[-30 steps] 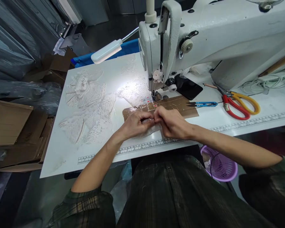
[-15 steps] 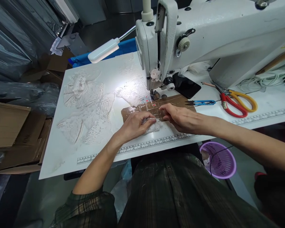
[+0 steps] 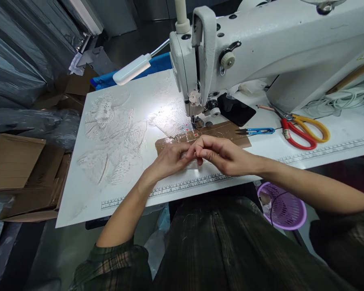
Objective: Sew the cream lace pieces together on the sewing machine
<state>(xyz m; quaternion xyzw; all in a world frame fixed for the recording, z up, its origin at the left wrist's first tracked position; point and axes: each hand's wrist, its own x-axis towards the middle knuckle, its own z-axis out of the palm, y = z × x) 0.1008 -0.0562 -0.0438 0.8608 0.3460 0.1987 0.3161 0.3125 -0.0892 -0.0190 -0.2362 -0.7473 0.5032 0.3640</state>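
Note:
In front of the sewing machine needle, my left hand [image 3: 170, 160] pinches a small piece of white lace [image 3: 194, 165], mostly covered by the fingers. My right hand [image 3: 220, 153] meets it from the right, its thumb and fingertips pressed together at the left fingertips; whatever they grip is hidden. Both hands are over the near edge of a brown taped board [image 3: 230, 133] that lies under the needle. More white lace [image 3: 170, 118] rests beside the presser foot, and several lace pieces [image 3: 130, 137] spread over the table's left part.
The white sewing machine [image 3: 261, 48] stands behind my hands, with a lamp [image 3: 132, 69] at its left. A black phone [image 3: 237, 110], blue snips [image 3: 259, 131] and red-and-yellow scissors [image 3: 299, 131] lie right. A purple basket [image 3: 300, 208] is below the table; cardboard boxes [image 3: 15, 161] stand left.
My right hand has moved left and now touches the fingertips of my left hand, covering more of the lace. My left hand has barely moved. The view has shifted slightly.

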